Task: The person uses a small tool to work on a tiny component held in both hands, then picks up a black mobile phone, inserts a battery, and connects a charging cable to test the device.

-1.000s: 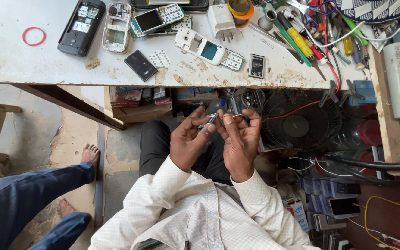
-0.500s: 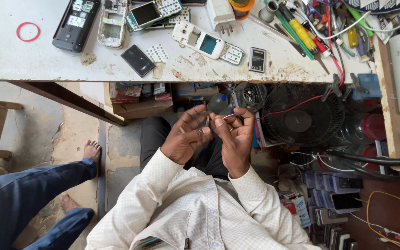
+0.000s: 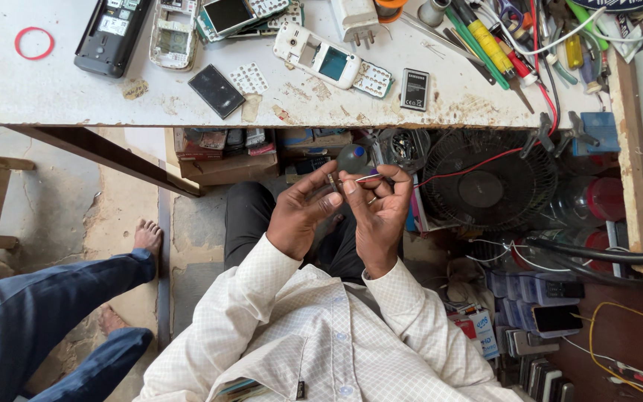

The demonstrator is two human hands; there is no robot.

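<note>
My left hand [image 3: 301,216] and my right hand [image 3: 378,216] meet fingertip to fingertip over my lap, below the bench edge. The left thumb and forefinger pinch a small metal part [image 3: 333,182]. The right fingers pinch a thin pale wire [image 3: 360,179] whose end reaches that part. A red wire [image 3: 470,167] runs from near the right hand across the black fan [image 3: 485,182]. Both wrists come out of white checked sleeves.
The worn white bench top [image 3: 53,93] carries opened phones [image 3: 321,59], a dark phone [image 3: 109,33], a battery [image 3: 414,89], a red rubber ring [image 3: 33,42] and screwdrivers [image 3: 489,45]. Boxes sit under the bench. Another person's blue-trousered leg [image 3: 31,313] and bare foot [image 3: 145,237] are at left.
The view has tipped down a little, so the bench sits higher in the frame. My hands stay together over my lap, fingers shifting slightly on the part and wire.
</note>
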